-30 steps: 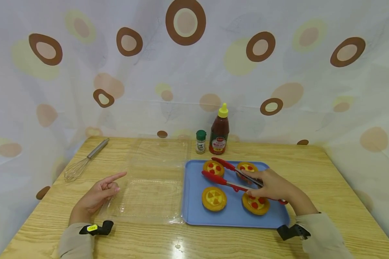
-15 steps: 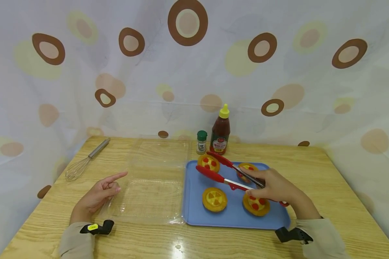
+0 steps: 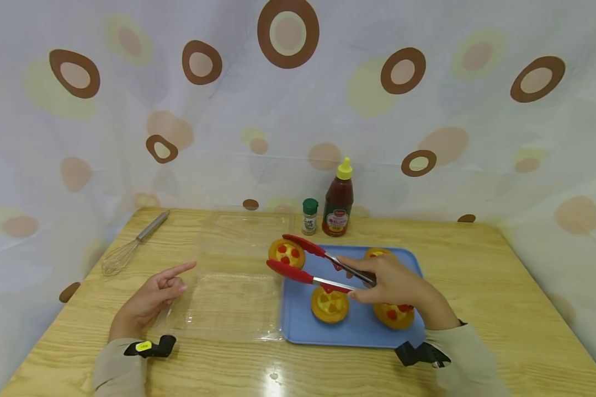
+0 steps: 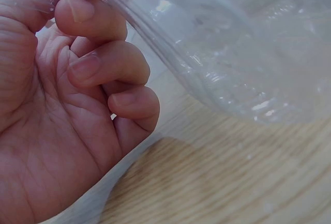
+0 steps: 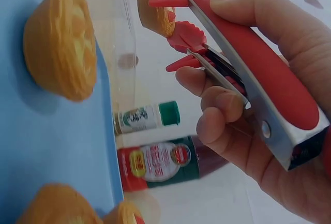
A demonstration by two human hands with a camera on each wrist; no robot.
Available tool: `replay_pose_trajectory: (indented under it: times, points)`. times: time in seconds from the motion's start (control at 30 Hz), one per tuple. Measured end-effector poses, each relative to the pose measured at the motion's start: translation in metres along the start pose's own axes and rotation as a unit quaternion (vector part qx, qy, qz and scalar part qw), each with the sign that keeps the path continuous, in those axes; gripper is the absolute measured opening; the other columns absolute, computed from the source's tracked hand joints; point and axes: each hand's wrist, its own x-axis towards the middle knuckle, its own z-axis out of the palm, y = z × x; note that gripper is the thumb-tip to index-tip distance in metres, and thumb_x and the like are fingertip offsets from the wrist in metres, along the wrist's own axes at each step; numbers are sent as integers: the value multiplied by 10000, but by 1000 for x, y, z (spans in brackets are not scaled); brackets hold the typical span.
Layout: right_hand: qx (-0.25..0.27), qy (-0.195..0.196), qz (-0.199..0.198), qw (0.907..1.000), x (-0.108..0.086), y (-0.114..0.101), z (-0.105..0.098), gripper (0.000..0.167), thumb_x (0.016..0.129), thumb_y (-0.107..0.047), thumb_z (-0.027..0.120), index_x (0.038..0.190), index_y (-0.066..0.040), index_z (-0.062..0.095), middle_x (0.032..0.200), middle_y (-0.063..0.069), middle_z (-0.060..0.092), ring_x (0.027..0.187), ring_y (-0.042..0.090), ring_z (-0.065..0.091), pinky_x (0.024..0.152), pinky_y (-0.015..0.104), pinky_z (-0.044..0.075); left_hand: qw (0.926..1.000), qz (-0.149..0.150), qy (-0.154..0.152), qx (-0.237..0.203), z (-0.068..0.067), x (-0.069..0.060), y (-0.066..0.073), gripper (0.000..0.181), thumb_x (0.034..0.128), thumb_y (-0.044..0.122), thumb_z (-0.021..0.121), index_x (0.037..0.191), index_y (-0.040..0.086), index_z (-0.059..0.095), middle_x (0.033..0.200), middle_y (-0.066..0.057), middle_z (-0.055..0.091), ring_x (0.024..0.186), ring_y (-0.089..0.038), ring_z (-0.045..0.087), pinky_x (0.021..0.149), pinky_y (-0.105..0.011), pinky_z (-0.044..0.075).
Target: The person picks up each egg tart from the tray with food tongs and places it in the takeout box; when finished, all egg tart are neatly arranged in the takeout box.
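Observation:
My right hand [image 3: 394,284] grips red-tipped metal tongs [image 5: 248,58]. Between the tongs' tips is a small tart [image 3: 286,253] with red toppings, raised above the left edge of the blue tray [image 3: 298,325]. My left hand [image 3: 151,298] pinches the left rim of a clear plastic container [image 3: 233,303], its index finger stretched out and the other fingers curled. The container's lid lies opened toward the back. On the tray sit a yellow-topped tart [image 3: 330,305] and a red-topped tart [image 3: 393,316]; another tart [image 3: 379,252] is partly hidden behind the right hand.
A green-capped seasoning jar [image 3: 309,217] and a sauce bottle [image 3: 338,201] with a yellow nozzle stand behind the tray. A wire whisk [image 3: 129,248] lies at the table's back left. A patterned curtain [image 3: 298,121] hangs behind the wooden table [image 3: 218,369].
My right hand has moved left, and the tongs have lifted the back-left tart off the tray and carried it to the tray's left edge. The left hand stays at the container.

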Motion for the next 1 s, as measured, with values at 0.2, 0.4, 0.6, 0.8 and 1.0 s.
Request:
replay_pose_trajectory:
  times: [0.2, 0.4, 0.6, 0.8, 1.0]
  points:
    - [415, -284, -232, 9985, 16, -8, 10, 629, 817, -250, 733, 1364, -33, 509, 630, -112, 400, 491, 17, 291, 469, 179, 261, 10000, -10, -57, -11, 0, 0, 0, 550, 962, -96, 408, 1434, 185, 435, 628, -80, 264, 532, -243, 215, 489, -355, 222]
    - [478, -639, -379, 9961, 37, -21, 18, 642, 836, -276, 722, 1384, -42, 486, 805, -40, 621, 526, 22, 343, 491, 190, 306, 9999, -38, -8, -113, 0, 0, 1, 544, 960, -94, 417, 1436, 170, 433, 631, -56, 285, 538, -235, 213, 496, -343, 224]
    - [451, -975, -508, 9929, 58, -35, 25, 628, 837, -275, 709, 1387, -65, 490, 823, -52, 615, 492, 17, 322, 482, 187, 296, 9999, -57, 47, -95, 0, -1, 2, 547, 958, -96, 423, 1427, 183, 448, 631, -56, 278, 541, -241, 207, 498, -339, 221]
    - [241, -1228, -619, 9902, 76, -44, 37, 636, 833, -267, 711, 1398, -89, 480, 623, -66, 427, 443, 35, 244, 460, 191, 249, 9999, -36, 78, -74, 1, -1, 2, 544, 954, -98, 432, 1419, 182, 463, 631, -65, 263, 534, -235, 206, 484, -334, 210]
    - [35, -1408, -714, 9874, 91, -48, 48, 630, 836, -255, 708, 1399, -92, 478, 557, -82, 229, 445, 57, 172, 462, 198, 198, 10000, 6, 52, -76, 0, -2, 1, 541, 954, -96, 430, 1433, 154, 440, 630, -71, 265, 527, -245, 200, 475, -342, 205]
